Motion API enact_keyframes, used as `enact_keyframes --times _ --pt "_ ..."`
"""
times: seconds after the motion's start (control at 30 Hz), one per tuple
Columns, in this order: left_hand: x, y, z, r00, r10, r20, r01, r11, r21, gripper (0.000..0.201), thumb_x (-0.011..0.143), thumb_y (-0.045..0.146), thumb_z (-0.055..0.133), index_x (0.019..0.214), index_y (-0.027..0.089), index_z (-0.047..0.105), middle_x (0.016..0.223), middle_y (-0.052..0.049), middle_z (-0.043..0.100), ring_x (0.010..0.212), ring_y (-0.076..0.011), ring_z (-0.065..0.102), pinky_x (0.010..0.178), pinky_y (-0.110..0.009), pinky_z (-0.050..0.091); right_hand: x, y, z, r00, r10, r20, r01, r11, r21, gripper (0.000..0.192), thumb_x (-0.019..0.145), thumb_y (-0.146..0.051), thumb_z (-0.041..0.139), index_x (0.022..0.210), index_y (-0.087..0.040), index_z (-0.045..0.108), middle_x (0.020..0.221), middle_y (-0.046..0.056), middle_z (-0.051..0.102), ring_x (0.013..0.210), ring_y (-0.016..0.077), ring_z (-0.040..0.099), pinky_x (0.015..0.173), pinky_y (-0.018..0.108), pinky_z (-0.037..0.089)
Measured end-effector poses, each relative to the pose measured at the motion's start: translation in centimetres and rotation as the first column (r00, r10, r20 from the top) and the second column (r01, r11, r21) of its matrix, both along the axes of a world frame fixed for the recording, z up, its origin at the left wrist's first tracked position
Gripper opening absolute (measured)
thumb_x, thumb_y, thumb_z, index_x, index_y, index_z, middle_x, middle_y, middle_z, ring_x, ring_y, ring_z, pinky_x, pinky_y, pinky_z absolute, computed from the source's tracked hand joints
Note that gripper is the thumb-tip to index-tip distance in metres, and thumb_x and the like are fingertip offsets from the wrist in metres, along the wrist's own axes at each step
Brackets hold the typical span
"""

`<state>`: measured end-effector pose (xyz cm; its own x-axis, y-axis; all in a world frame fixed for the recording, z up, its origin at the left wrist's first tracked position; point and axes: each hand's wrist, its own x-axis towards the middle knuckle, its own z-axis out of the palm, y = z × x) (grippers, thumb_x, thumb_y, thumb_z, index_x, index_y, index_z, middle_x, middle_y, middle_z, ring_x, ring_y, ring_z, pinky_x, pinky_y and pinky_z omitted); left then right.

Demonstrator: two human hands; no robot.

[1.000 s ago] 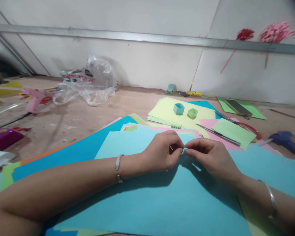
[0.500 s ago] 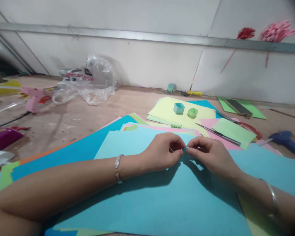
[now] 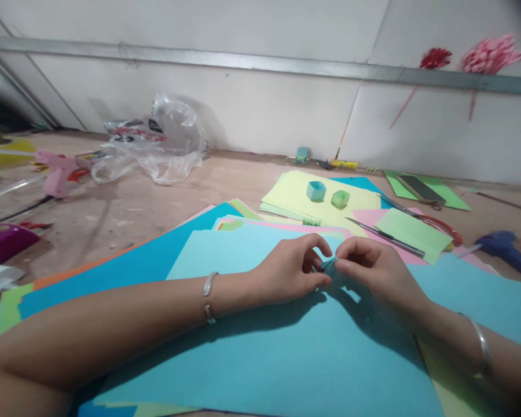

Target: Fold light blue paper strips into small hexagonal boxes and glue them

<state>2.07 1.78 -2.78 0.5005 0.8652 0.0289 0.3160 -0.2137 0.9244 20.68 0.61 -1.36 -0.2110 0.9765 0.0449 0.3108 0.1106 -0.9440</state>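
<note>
My left hand (image 3: pixel 293 267) and my right hand (image 3: pixel 373 269) meet fingertip to fingertip over a large light blue paper sheet (image 3: pixel 264 347). Between them they pinch a small folded blue paper piece (image 3: pixel 329 265), mostly hidden by the fingers. Each wrist wears a silver bangle. Beyond the hands, on a pale yellow sheet (image 3: pixel 295 194), stand a small blue paper ring (image 3: pixel 315 190) and a small green paper ring (image 3: pixel 340 198).
Scissors with red handles (image 3: pixel 399 234) lie on pink and green sheets at right, a blue glue gun (image 3: pixel 506 246) farther right. A crumpled plastic bag (image 3: pixel 156 147) and pink glue gun (image 3: pixel 58 168) sit at left. Paper flowers (image 3: pixel 488 55) hang on the wall.
The fingers of both hands have shifted on the small blue piece; it now shows more between the fingertips. The arms have stayed in place.
</note>
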Motion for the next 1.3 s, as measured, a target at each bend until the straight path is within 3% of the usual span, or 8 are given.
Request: enact_keyframes --times 0.13,0.27,0.43,0.57,0.73,0.83,1.0,1.3 --pt "-0.1 0.3 -0.1 0.995 0.097 0.011 -0.097 0.99 0.105 0.033 0.073 0.01 0.067 0.098 0.02 0.048 0.07 0.003 0.066 0.06 -0.0123 0.06 0.058 -0.024 0.045 -0.1 0.1 -0.2 0.999 -0.003 -0.047 0.004 1.0 0.025 0.019 0.07 -0.036 0.075 0.077 -0.019 0.068 0.074 0.002 0.065 0.068 0.015 0.058 0.061 0.027 0.049" --pt "-0.5 0.6 -0.3 0.983 0.179 -0.039 -0.159 0.94 0.302 0.033 0.076 0.01 0.065 0.1 0.021 0.045 0.075 0.001 0.069 0.06 -0.0123 0.059 0.058 -0.025 0.044 0.1 0.2 -0.8 0.993 -0.044 -0.11 0.034 0.995 -0.094 0.045 0.08 -0.047 0.069 0.118 -0.024 0.068 0.085 0.005 0.068 0.075 0.0171 0.061 0.065 0.03 0.05" --pt "-0.7 0.6 -0.4 0.997 0.027 -0.072 0.002 0.93 0.368 0.018 0.077 0.01 0.063 0.09 0.018 0.052 0.077 0.0 0.067 0.067 -0.0127 0.062 0.06 -0.024 0.046 0.6 0.7 -1.5 0.99 0.019 -0.14 -0.035 0.993 -0.116 0.043 0.086 -0.042 0.063 0.127 -0.031 0.065 0.114 0.006 0.068 0.085 0.0176 0.061 0.075 0.034 0.05" --pt "-0.7 0.6 -0.2 0.999 -0.009 0.035 -0.002 0.95 0.311 0.008 0.077 0.012 0.061 0.083 0.016 0.059 0.076 -0.001 0.066 0.067 -0.0111 0.059 0.058 -0.022 0.047 0.7 1.0 -1.0 0.986 0.143 -0.088 -0.142 0.99 0.014 0.026 0.081 -0.033 0.067 0.104 -0.027 0.075 0.115 0.006 0.067 0.106 0.0248 0.059 0.086 0.038 0.048" --pt "-0.6 1.0 0.4 0.982 -0.002 0.19 -0.014 0.997 0.081 0.009 0.074 0.011 0.06 0.083 0.014 0.06 0.073 0.001 0.062 0.055 -0.007 0.053 0.052 -0.02 0.044 1.0 1.2 -0.9 0.991 0.126 -0.035 -0.127 0.991 -0.033 0.021 0.076 -0.038 0.071 0.087 -0.019 0.07 0.084 0.005 0.066 0.074 0.0181 0.06 0.066 0.033 0.049" --pt "-0.7 1.1 0.5 0.964 0.048 0.262 -0.035 0.998 -0.058 0.013 0.073 0.011 0.06 0.085 0.014 0.06 0.071 0.002 0.06 0.052 -0.0061 0.051 0.049 -0.02 0.042 1.3 1.3 -1.2 0.989 0.131 -0.065 -0.134 0.99 -0.035 0.023 0.078 -0.041 0.07 0.083 -0.018 0.068 0.08 0.004 0.064 0.07 0.0159 0.056 0.063 0.03 0.047" --pt "-0.8 1.3 0.4 0.957 0.118 0.266 -0.084 0.987 -0.133 0.012 0.072 0.009 0.058 0.081 0.014 0.062 0.064 0.004 0.056 0.051 -0.0061 0.047 0.046 -0.02 0.038 1.2 1.3 -0.9 0.992 0.126 -0.028 -0.127 0.991 -0.035 0.025 0.082 -0.042 0.065 0.073 -0.018 0.068 0.072 0.002 0.06 0.066 0.0136 0.051 0.059 0.028 0.042" --pt "-1.0 1.4 0.6 0.978 -0.02 0.208 0.07 0.969 -0.237 0.026 0.065 0.028 0.079 0.081 0.012 0.065 0.068 0.0 0.061 0.052 -0.006 0.047 0.048 -0.021 0.036 0.4 0.5 0.3 0.976 0.143 0.167 -0.155 0.986 0.065 0.028 0.083 -0.041 0.058 0.068 -0.018 0.062 0.063 -0.001 0.055 0.058 0.0117 0.045 0.054 0.025 0.037"
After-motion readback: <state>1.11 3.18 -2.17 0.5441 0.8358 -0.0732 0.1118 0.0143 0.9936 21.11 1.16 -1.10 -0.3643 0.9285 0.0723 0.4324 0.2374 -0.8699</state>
